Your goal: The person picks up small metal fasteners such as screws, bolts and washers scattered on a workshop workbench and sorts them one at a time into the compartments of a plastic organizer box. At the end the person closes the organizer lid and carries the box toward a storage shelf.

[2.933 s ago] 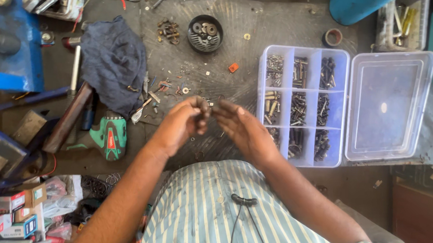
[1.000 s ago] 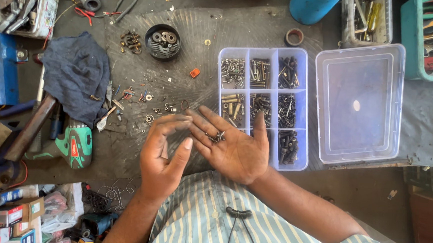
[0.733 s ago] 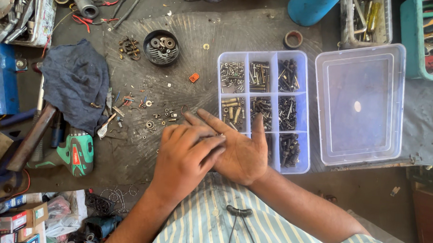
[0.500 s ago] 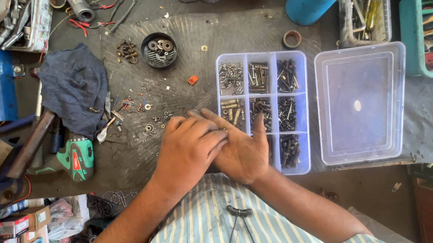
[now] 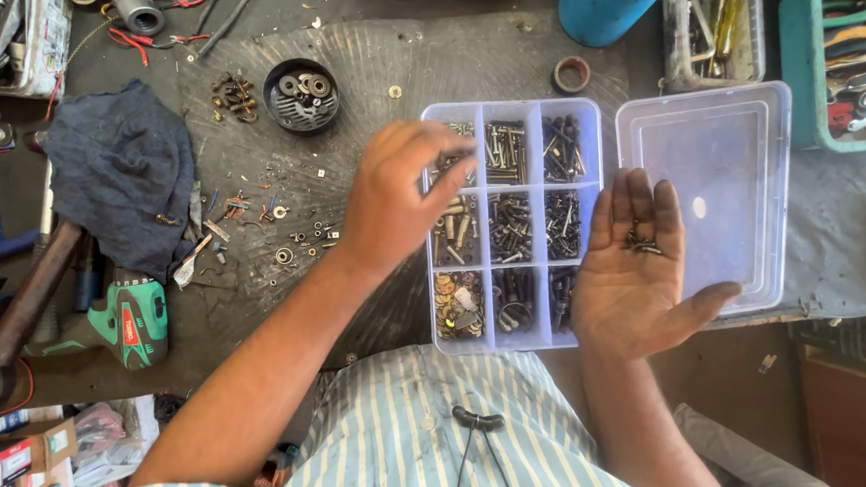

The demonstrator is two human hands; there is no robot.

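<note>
Two hands work over the box [image 5: 507, 221]: the right hand [image 5: 642, 271] lies flat and open like a little plate for screws [image 5: 642, 240], while left hand [image 5: 396, 196] fingers pinch over a slot.

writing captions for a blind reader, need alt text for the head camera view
Seen from above, a person's left hand reaches over a clear divided box of sorted screws, while the right hand is held palm up with a few small dark screws on it. The box's open lid lies to the right on a cluttered workbench.
</note>
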